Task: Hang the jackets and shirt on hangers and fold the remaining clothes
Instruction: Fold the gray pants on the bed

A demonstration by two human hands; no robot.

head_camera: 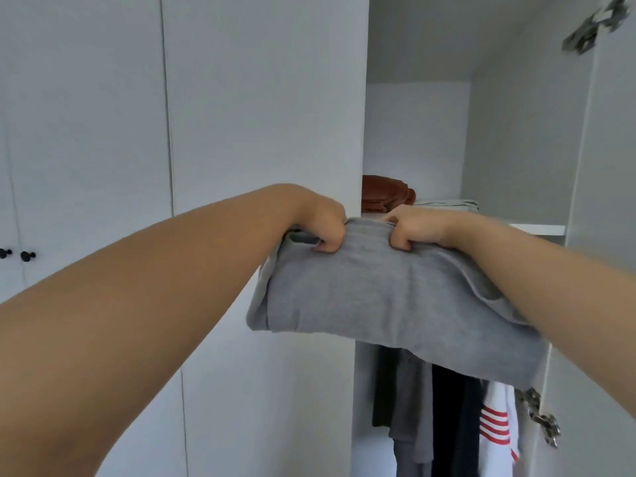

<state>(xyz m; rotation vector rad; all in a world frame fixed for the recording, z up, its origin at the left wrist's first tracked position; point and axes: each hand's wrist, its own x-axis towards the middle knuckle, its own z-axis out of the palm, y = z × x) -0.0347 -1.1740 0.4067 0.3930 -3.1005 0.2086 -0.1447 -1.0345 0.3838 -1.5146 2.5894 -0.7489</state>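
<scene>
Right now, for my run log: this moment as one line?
left hand: grips folded grey garment | right hand: grips same | place: raised before wardrobe shelf, not yet set down

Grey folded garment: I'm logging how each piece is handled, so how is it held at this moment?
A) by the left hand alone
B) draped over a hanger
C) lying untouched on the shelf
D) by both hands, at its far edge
D: the left hand and the right hand each curl their fingers round the far edge of the grey folded garment, which is raised near the shelf.
</scene>
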